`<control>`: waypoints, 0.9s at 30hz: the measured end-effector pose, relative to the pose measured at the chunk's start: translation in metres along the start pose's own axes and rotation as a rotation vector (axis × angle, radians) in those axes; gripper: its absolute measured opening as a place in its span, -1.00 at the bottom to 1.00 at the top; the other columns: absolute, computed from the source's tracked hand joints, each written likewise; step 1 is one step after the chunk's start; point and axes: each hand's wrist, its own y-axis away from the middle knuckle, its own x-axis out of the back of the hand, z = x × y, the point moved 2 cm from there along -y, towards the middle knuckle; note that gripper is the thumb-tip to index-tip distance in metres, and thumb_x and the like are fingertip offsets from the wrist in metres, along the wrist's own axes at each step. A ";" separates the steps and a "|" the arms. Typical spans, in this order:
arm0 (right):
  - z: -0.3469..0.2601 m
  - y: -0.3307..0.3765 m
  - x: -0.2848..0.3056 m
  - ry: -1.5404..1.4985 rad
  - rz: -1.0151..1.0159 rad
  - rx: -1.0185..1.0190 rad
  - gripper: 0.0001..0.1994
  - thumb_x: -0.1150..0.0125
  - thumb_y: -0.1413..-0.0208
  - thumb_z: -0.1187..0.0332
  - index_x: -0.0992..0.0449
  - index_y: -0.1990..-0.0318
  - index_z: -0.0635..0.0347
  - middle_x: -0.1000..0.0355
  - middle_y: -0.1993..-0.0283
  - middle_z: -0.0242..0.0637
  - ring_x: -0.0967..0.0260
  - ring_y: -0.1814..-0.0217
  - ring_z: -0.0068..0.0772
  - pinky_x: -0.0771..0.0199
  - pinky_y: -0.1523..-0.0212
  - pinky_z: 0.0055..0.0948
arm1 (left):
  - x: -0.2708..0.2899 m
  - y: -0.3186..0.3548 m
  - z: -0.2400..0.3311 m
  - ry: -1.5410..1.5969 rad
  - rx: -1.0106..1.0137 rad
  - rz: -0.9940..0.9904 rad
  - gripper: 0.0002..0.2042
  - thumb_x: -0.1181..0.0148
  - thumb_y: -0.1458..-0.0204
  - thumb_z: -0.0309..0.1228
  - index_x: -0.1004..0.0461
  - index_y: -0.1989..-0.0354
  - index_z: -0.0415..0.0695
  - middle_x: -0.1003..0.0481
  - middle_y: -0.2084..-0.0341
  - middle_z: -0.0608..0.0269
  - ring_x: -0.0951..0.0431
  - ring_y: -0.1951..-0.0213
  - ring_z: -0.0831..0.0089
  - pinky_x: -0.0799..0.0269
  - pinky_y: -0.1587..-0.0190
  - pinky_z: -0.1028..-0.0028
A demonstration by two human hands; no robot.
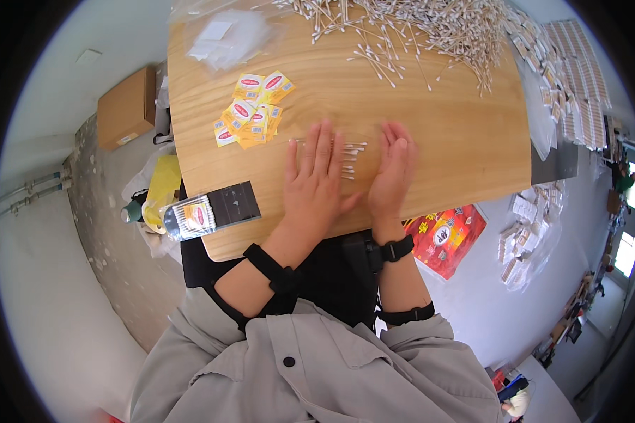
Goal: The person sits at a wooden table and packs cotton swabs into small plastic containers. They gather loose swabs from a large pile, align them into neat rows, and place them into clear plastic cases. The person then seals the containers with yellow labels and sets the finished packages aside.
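Where hands [353,176] flank, cotton swabs [351,156] between.

Small yellow square labels with red ovals [252,111] lie heaped on the wooden table [458,134] — a filled clear cotton-swab pack [188,217] sits at its left edge, a red-and-yellow package [446,238] below right.

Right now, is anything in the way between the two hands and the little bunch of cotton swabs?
Nothing visible is. The small bunch of cotton swabs lies on the wooden table right between the left hand and the right hand, which flank it closely. The yellow labels and the big swab pile lie farther off.
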 end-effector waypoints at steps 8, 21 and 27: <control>0.010 -0.007 -0.015 -0.169 -0.210 -0.042 -0.49 0.33 -0.41 0.14 -0.08 -0.29 0.40 -0.09 -0.33 -0.04 -0.04 -0.42 -0.14 0.02 -0.44 -0.21 | -0.006 0.003 -0.006 0.013 0.000 -0.034 0.08 -0.40 0.29 0.06 0.00 -0.40 -0.22 0.05 -0.43 0.02 0.10 -0.46 0.16 0.29 -0.40 -0.07; -0.025 -0.009 0.008 0.743 -0.436 0.372 -0.83 -0.40 0.14 0.46 -0.59 0.32 0.11 -0.28 0.08 -0.19 -0.30 0.01 -0.16 -0.38 0.02 -0.29 | 0.008 0.012 -0.023 -0.025 0.017 -0.108 0.09 -0.37 0.27 0.13 0.01 -0.41 -0.19 0.10 -0.44 0.02 0.13 -0.46 0.15 0.26 -0.39 -0.08; -0.022 -0.012 0.009 0.717 -0.453 0.373 -0.86 -0.37 0.09 0.47 -0.58 0.33 0.16 -0.31 0.10 -0.19 -0.34 0.06 -0.18 -0.40 0.07 -0.32 | 0.006 0.013 -0.023 -0.010 0.014 -0.102 0.09 -0.37 0.28 0.12 0.01 -0.41 -0.19 0.10 -0.44 0.02 0.14 -0.46 0.15 0.26 -0.39 -0.08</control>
